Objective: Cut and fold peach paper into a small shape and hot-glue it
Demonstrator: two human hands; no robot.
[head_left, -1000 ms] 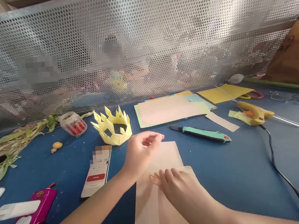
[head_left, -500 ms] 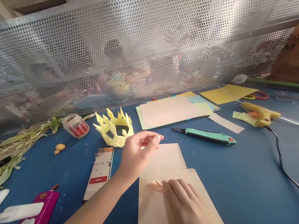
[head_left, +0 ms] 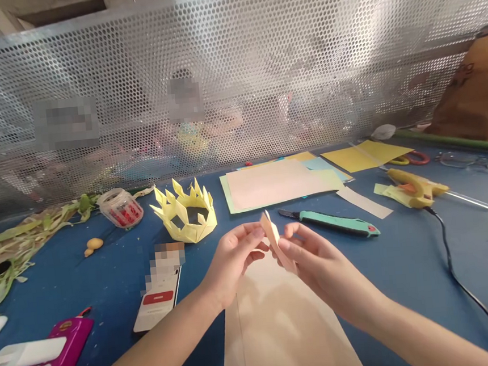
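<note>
A small folded piece of peach paper [head_left: 277, 241] is held up between my two hands. My right hand [head_left: 319, 262] is closed on its lower part, thumb on the near face and index finger raised behind. The thumb and forefinger of my left hand [head_left: 232, 264] are pinched together at its upper left edge. Below lie overlapping peach sheets [head_left: 283, 339] on the blue table. Beyond my left hand stands a pale yellow folded-paper crown [head_left: 194, 230]. Past my right hand lies a teal utility knife [head_left: 339, 223], its blade pointing left.
Behind are stacked coloured sheets [head_left: 265, 187], a paper strip [head_left: 365, 202] and a yellow glue gun [head_left: 417, 188] with a black cord. To the left are a phone [head_left: 158, 304], a jar of red bits [head_left: 120, 208] and a magenta case [head_left: 68, 346]. A perforated metal screen [head_left: 232, 53] closes the back.
My right hand has risen from the sheets with the folded peach piece, which lay under its fingertips. My left hand now meets it there.
</note>
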